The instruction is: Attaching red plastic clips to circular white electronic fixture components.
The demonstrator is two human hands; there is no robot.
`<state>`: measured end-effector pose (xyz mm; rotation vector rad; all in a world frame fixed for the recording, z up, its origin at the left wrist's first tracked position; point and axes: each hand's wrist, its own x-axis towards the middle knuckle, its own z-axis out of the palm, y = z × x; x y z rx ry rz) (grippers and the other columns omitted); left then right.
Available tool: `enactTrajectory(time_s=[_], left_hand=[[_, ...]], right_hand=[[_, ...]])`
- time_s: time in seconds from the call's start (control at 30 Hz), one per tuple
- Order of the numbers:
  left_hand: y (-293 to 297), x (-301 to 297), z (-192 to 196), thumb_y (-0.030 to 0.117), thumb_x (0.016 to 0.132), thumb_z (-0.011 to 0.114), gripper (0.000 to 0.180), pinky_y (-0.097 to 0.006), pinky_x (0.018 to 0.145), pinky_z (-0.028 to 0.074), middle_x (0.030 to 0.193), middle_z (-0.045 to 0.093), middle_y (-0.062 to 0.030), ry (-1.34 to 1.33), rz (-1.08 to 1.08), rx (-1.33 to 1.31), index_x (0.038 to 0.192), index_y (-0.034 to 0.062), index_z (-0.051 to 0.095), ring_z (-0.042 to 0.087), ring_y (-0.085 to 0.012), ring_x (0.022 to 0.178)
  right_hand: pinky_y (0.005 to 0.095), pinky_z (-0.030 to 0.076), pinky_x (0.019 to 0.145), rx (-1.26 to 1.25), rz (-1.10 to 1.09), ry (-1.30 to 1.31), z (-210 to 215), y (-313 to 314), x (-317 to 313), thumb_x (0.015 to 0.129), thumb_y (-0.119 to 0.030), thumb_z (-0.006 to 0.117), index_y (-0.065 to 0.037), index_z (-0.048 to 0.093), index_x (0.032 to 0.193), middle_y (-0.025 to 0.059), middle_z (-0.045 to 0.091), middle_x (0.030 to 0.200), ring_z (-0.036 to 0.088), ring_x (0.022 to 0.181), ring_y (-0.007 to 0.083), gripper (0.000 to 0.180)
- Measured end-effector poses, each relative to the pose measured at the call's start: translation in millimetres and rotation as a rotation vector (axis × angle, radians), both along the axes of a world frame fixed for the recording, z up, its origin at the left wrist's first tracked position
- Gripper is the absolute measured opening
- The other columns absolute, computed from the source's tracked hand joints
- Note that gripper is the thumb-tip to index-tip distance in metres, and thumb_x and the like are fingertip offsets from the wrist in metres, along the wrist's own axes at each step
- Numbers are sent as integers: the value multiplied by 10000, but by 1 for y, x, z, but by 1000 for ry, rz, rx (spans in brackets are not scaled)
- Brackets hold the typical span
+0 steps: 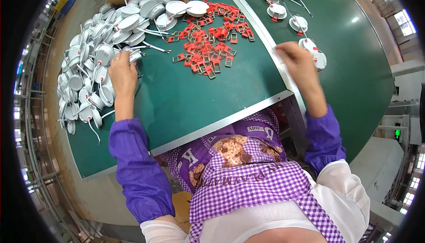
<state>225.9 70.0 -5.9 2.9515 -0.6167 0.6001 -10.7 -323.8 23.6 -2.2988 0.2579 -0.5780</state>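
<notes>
In the head view, the left hand (123,72) reached into the near edge of a heap of white round units (104,53) on the left of the green table (190,106). Its fingers were bent over a small white unit (134,54) at the heap's edge; whether they pinched it, the view could not tell. The right hand (297,61) hung near the metal rail (261,34), fingers loosely curled and blurred, nearest to a row of units (319,60) on the green surface (354,66) beyond; whether its fingertips met was unclear, and nothing could be made out between them.

Each unit looked light enough for one hand, with a stiff, smooth shell that might slip under dry fingertips. The rim or the raised body seemed the best hold. The white leads (155,48) looked bendy, with thin bare-looking ends, so pulling by them risked strain or snagging on neighbours. The red clips (195,48), loose mid-table between the hands, seemed light and rigid, best pinched by the red part.
</notes>
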Motion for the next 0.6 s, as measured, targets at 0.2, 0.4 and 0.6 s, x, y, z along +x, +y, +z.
enactTrajectory(time_s=[0.2, 0.4, 0.6], left_hand=[[-39, -77, 62, 87, 885, 683, 199, -322, 741, 493, 975, 682, -102, -10, -100, -779, 1044, -18, 622, 644, -187, 819], [-59, -152, 26, 64, 942, 621, 211, -404, 807, 602, 1074, 637, -146, 975, -222, -1859, 1096, 0, 493, 673, -216, 900], [-84, -196, -3, 44, 939, 615, 249, -402, 820, 598, 1131, 628, -144, 1174, -177, -1994, 1143, 8, 477, 669, -234, 979]], right_hand=[[418, 519, 709, -357, 284, 40, -39, 71, 40, 847, -123, 679, -30, 643, 966, 132, 628, 944, 640, 826, 341, 156], [459, 509, 684, -594, 315, 76, -54, 82, 48, 836, -95, 654, -4, 561, 911, 155, 595, 867, 614, 749, 357, 150], [341, 546, 614, -67, 263, 105, -20, 90, 32, 880, -64, 625, 29, 572, 941, 162, 664, 800, 697, 699, 297, 123]])
